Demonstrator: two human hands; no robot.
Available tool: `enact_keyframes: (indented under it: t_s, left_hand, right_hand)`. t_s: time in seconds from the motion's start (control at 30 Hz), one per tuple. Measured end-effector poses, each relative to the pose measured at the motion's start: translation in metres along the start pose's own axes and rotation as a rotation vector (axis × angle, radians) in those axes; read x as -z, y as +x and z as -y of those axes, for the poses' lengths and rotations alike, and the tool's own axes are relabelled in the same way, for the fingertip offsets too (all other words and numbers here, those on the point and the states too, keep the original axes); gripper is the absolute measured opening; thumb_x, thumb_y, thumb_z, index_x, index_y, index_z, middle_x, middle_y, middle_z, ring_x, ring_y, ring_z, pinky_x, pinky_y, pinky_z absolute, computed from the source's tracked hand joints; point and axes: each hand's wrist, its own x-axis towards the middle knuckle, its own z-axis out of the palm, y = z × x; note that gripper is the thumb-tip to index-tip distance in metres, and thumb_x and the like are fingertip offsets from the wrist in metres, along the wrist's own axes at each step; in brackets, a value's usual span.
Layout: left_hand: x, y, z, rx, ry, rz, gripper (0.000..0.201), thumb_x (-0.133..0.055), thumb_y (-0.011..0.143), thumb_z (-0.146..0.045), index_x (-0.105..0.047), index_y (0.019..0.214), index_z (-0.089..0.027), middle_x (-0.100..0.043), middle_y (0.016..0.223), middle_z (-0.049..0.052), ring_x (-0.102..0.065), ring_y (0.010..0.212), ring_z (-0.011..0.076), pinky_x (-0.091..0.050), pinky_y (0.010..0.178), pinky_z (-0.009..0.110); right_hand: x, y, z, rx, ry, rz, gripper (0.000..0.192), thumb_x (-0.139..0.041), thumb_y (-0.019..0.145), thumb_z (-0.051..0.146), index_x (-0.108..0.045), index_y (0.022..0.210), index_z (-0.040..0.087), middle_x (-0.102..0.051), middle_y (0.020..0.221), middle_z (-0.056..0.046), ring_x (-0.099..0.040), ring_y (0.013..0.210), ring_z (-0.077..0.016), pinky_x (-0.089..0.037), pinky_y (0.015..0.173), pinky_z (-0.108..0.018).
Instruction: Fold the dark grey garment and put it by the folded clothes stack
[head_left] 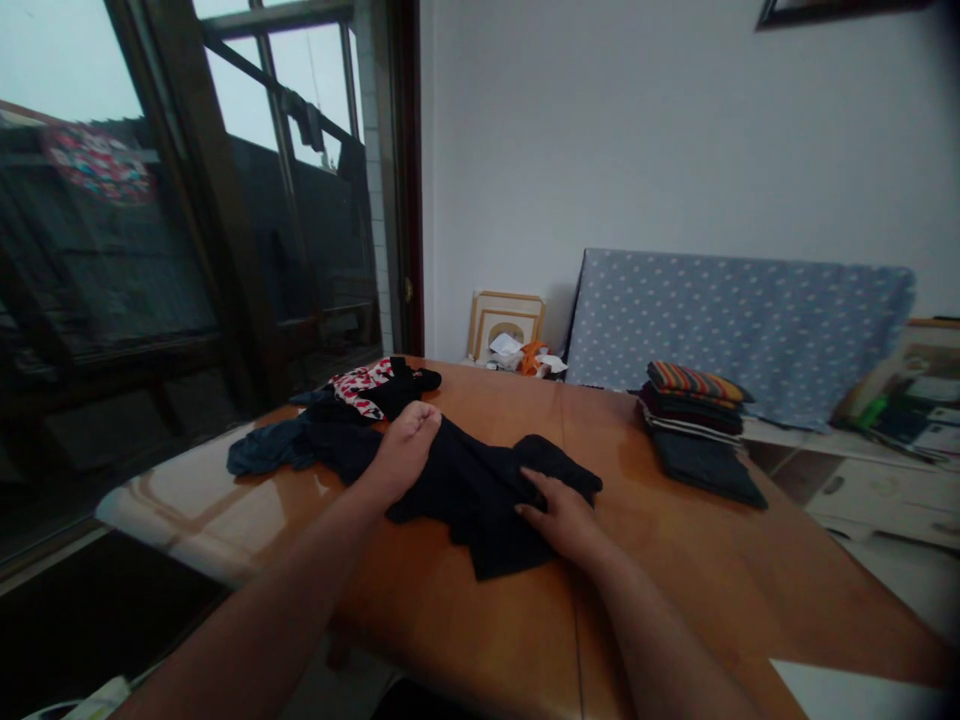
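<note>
While one black garment (pixel 480 490) lies spread near the middle of the wooden table (pixel 675 580), we press both hands on it: our left hand (pixel 405 445) rests flat with fingers together and released, and our right hand (pixel 559 515) lies flat on its right part, fingers loose, gripping nothing. Behind it we count one heap of unfolded clothes (pixel 337 410), with a red-and-white patterned piece on top. To the right sits one stack of folded clothes (pixel 694 410). Beyond the table stand a dotted blue mattress (pixel 735 320), a white wall and a large window (pixel 187 200).
</note>
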Motion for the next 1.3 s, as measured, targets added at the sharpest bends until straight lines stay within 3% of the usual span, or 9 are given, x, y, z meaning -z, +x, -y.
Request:
enact_keyframes:
  t_s: [0.1, 0.3, 0.47, 0.6, 0.73, 0.83, 1.0, 1.1, 1.3]
  left_hand:
    - [-0.017, 0.018, -0.011, -0.015, -0.083, -0.011, 0.026, -0.054, 0.09, -0.045, -0.059, 0.093, -0.019, -0.056, 0.074, -0.002, -0.051, 0.066, 0.0132, -0.043, 0.062, 0.024]
    - [-0.052, 0.039, 0.004, -0.03, -0.184, -0.063, 0.024, -0.058, 0.084, -0.041, -0.058, 0.091, -0.018, -0.064, 0.081, 0.001, -0.061, 0.077, 0.0152, -0.049, 0.076, 0.029]
    - [-0.06, 0.033, 0.042, -0.069, -0.068, -0.011, 0.027, -0.055, 0.088, -0.043, -0.06, 0.096, -0.018, -0.065, 0.084, 0.002, -0.063, 0.077, 0.0166, -0.049, 0.072, 0.028]
    - [-0.053, 0.029, 0.061, -0.069, 0.122, 0.143, 0.032, -0.055, 0.088, -0.046, -0.064, 0.102, -0.019, -0.069, 0.091, 0.005, -0.065, 0.082, 0.0194, -0.05, 0.075, 0.03]
    - [-0.043, 0.027, 0.071, -0.061, 0.409, 0.298, 0.048, -0.064, 0.08, -0.052, -0.065, 0.118, -0.022, -0.068, 0.122, 0.012, -0.061, 0.114, 0.0305, -0.044, 0.096, 0.041]
    - [-0.039, 0.027, 0.081, 0.016, 0.632, 0.333, 0.045, -0.073, 0.07, -0.049, -0.07, 0.108, -0.024, -0.068, 0.12, 0.014, -0.059, 0.117, 0.0381, -0.04, 0.098, 0.049]
    - [-0.037, 0.03, 0.082, -0.005, 0.716, 0.336, 0.008, -0.067, 0.073, -0.03, -0.069, 0.079, -0.025, -0.07, 0.092, 0.009, -0.064, 0.095, 0.0319, -0.042, 0.087, 0.044]
    - [-0.034, 0.032, 0.069, -0.084, 0.701, 0.157, 0.015, -0.058, 0.083, -0.031, -0.07, 0.092, -0.026, -0.068, 0.098, 0.007, -0.061, 0.099, 0.0289, -0.042, 0.088, 0.042]
    - [-0.029, 0.033, 0.057, -0.169, 0.616, -0.169, 0.029, -0.049, 0.094, -0.041, -0.071, 0.104, -0.024, -0.063, 0.104, 0.008, -0.057, 0.103, 0.0265, -0.043, 0.092, 0.038]
  right_hand:
    - [0.003, 0.007, -0.004, 0.0, 0.153, -0.096, 0.026, -0.059, 0.086, 0.046, -0.074, 0.086, 0.025, -0.069, 0.088, -0.004, -0.064, 0.085, -0.0215, -0.049, 0.081, -0.034]
    - [0.03, 0.016, -0.03, -0.32, 0.753, -0.698, 0.044, -0.053, 0.084, 0.054, -0.067, 0.108, 0.021, -0.072, 0.111, -0.006, -0.068, 0.099, -0.0224, -0.056, 0.079, -0.031]
    - [0.056, 0.017, -0.056, -0.537, 0.662, -1.002, 0.046, -0.048, 0.084, 0.048, -0.06, 0.12, 0.021, -0.068, 0.116, -0.008, -0.066, 0.102, -0.0229, -0.055, 0.078, -0.031]
    - [0.068, 0.013, -0.054, -0.419, 0.315, -1.081, 0.048, -0.05, 0.085, 0.046, -0.057, 0.124, 0.019, -0.065, 0.12, -0.01, -0.062, 0.109, -0.0241, -0.049, 0.093, -0.036]
    - [0.064, 0.009, -0.032, -0.204, 0.075, -0.971, 0.046, -0.05, 0.088, 0.049, -0.063, 0.119, 0.017, -0.068, 0.117, -0.012, -0.062, 0.108, -0.0263, -0.045, 0.096, -0.039]
    - [0.052, 0.006, -0.019, -0.129, 0.108, -0.585, 0.047, -0.056, 0.087, 0.054, -0.067, 0.117, 0.02, -0.072, 0.104, -0.01, -0.066, 0.095, -0.0251, -0.049, 0.087, -0.037]
    - [0.037, 0.002, -0.014, -0.084, 0.022, -0.073, 0.033, -0.076, 0.071, 0.047, -0.075, 0.096, 0.025, -0.074, 0.098, -0.006, -0.066, 0.094, -0.0261, -0.049, 0.085, -0.037]
    - [0.045, 0.001, -0.006, -0.163, 0.275, -0.024, 0.028, -0.067, 0.081, 0.05, -0.073, 0.084, 0.023, -0.073, 0.086, -0.003, -0.067, 0.083, -0.0228, -0.051, 0.08, -0.035]
    - [0.063, -0.002, 0.009, -0.324, 1.018, -0.233, 0.047, -0.068, 0.082, 0.056, -0.07, 0.111, 0.019, -0.074, 0.108, -0.008, -0.07, 0.097, -0.0252, -0.054, 0.088, -0.039]
